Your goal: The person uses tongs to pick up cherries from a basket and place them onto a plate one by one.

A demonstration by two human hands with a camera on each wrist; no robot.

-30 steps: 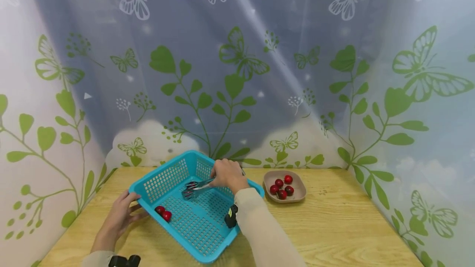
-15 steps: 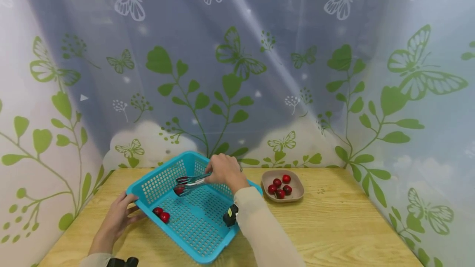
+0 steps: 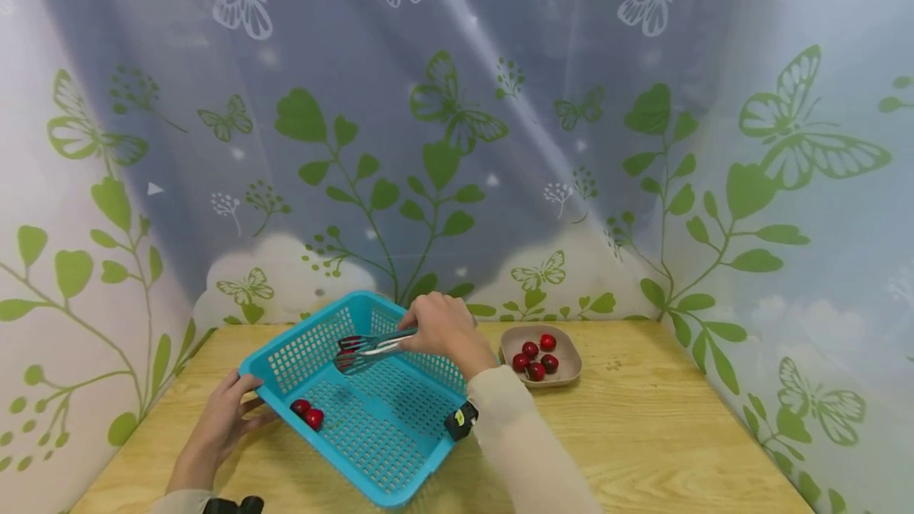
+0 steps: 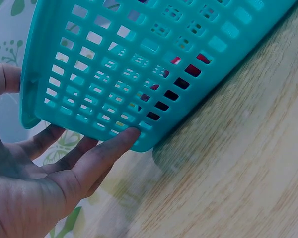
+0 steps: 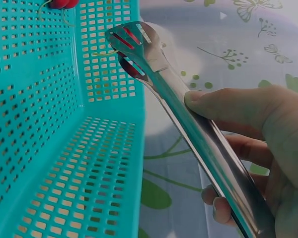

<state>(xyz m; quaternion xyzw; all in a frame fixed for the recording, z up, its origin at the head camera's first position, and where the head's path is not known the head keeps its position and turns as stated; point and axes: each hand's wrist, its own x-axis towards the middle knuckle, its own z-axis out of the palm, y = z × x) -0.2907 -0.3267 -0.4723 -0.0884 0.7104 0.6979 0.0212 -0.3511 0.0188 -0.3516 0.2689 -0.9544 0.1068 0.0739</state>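
My right hand (image 3: 444, 330) grips metal serving tongs (image 3: 374, 346) over the far part of a blue perforated basket (image 3: 385, 411). A red cherry (image 5: 132, 35) shows through the slots of the tong heads, pinched between them; its stem sticks out to the side in the right wrist view. At the basket's left corner, my left hand (image 3: 221, 423) holds on, thumb over the rim and fingers against the outer wall. Two red cherries (image 3: 313, 419) lie together on the basket floor near that hand. The left wrist view shows red only through the wall holes.
A beige bowl (image 3: 566, 342) with several cherries (image 3: 549, 363) stands right of the basket. Both rest on a wooden table (image 3: 643, 435). A curtain (image 3: 457, 244) printed with leaves and butterflies hangs behind and at both sides.
The tongs have risen from the basket floor with a cherry between their heads, and the right hand has shifted slightly right at the end. The left hand keeps its hold on the basket.
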